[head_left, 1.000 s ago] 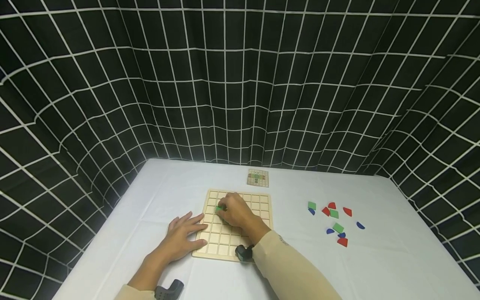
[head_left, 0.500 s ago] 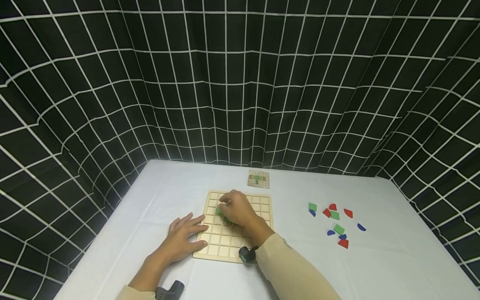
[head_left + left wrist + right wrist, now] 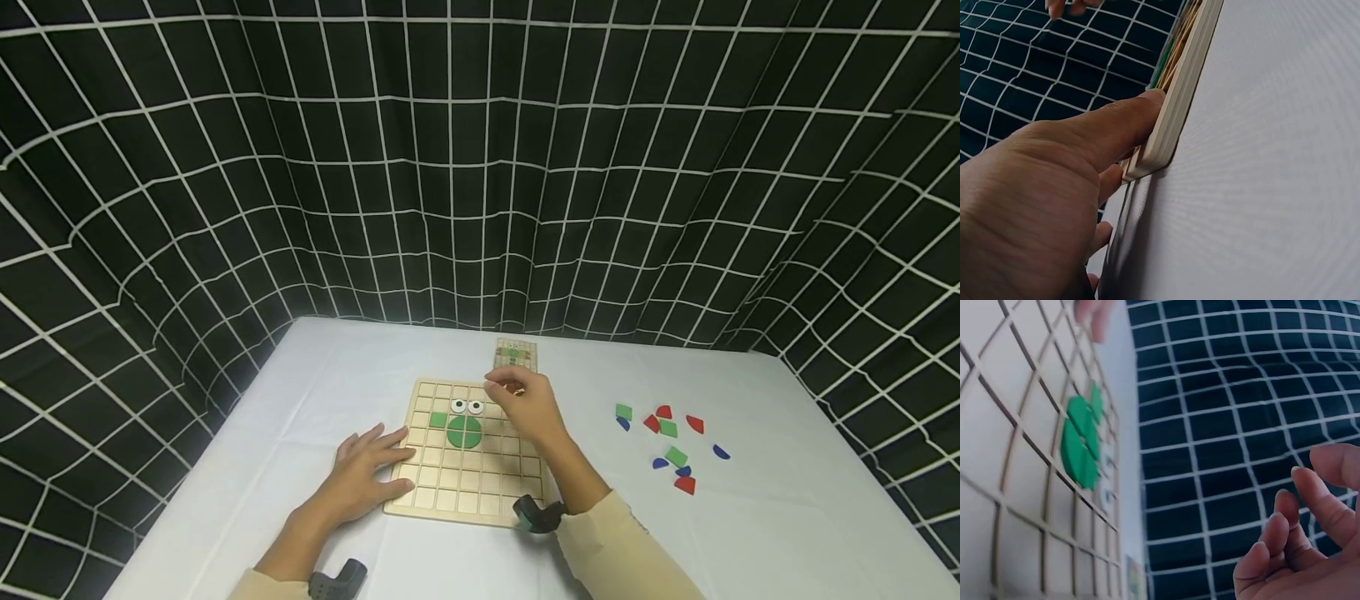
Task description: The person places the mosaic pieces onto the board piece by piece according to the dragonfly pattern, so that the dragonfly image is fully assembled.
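Note:
My left hand (image 3: 360, 475) rests with spread fingers on the left edge of a wooden grid board (image 3: 468, 482); the left wrist view shows its thumb (image 3: 1119, 122) against the board's side. On the board, green quarter-round pieces (image 3: 457, 437) form a disc. A green square (image 3: 438, 420) lies at the disc's upper left, and two round eye pieces (image 3: 459, 406) sit just above it. Over the board's upper right hovers my right hand (image 3: 532, 408). In the right wrist view its fingers (image 3: 1297, 544) are loosely bent, with nothing between them and the thumb.
To the right of the board lie loose green squares (image 3: 677, 456), red quarter-round pieces (image 3: 695, 424) and blue half-round pieces (image 3: 722, 451) on the white table (image 3: 787, 533). Behind the board is a small pattern card (image 3: 517, 346), partly covered by my right hand. A dark gridded curtain (image 3: 480, 167) surrounds the table.
My right hand has let go of the green square and moved right and up, uncovering the disc and eye pieces. My left hand has stayed in place.

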Demonstrator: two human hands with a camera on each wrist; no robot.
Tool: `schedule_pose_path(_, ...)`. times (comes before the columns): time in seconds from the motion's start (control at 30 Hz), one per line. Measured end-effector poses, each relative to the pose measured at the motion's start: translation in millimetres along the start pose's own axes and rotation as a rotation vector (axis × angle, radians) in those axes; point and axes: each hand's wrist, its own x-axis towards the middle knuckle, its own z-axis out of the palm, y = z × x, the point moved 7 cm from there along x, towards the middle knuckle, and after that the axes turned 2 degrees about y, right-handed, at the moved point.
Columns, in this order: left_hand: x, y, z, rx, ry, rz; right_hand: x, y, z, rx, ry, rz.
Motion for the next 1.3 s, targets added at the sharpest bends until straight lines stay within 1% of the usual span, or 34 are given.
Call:
schedule_pose_path(0.17,0.2,-0.4,-0.1,-0.008,0.003,0.001,-8,-3,-27,0.017,0.034,-0.009)
schedule_pose_path(0.33,0.1,-0.4,0.5,-0.011,0.000,-0.006,-14,-1,-55,-0.006,0.075,-0.039)
schedule_pose_path(0.47,1.7,-0.1,1.3,-0.011,0.000,-0.006,-17,1,-83,-0.063,0.142,-0.074)
schedule_pose_path(0.57,1.9,0.1,1.5,-0.010,0.001,-0.010,-17,6,-103,-0.125,0.191,-0.086)
schedule_pose_path(0.73,0.1,-0.6,1.0,-0.004,-0.010,-0.019,-18,21,-134,-0.204,0.255,-0.074)
schedule_pose_path(0.8,-0.5,-0.5,-0.2,0.000,-0.011,-0.017,-17,27,-144,-0.231,0.269,-0.067)
schedule_pose_path(0.9,-0.1,0.0,-0.6,0.001,-0.009,-0.012,-16,36,-158,-0.254,0.267,-0.047)
schedule_pose_path(1.03,0.1,-0.7,-0.3,0.010,-0.012,-0.011,-13,47,-169,-0.298,0.228,0.007)
schedule_pose_path(1.17,0.0,-1.4,1.1,0.016,-0.022,-0.013,-12,62,-175,-0.345,0.187,0.064)
schedule_pose_path(1.3,0.0,-1.1,1.0,0.002,-0.017,-0.016,-9,80,-176,-0.369,0.166,0.085)
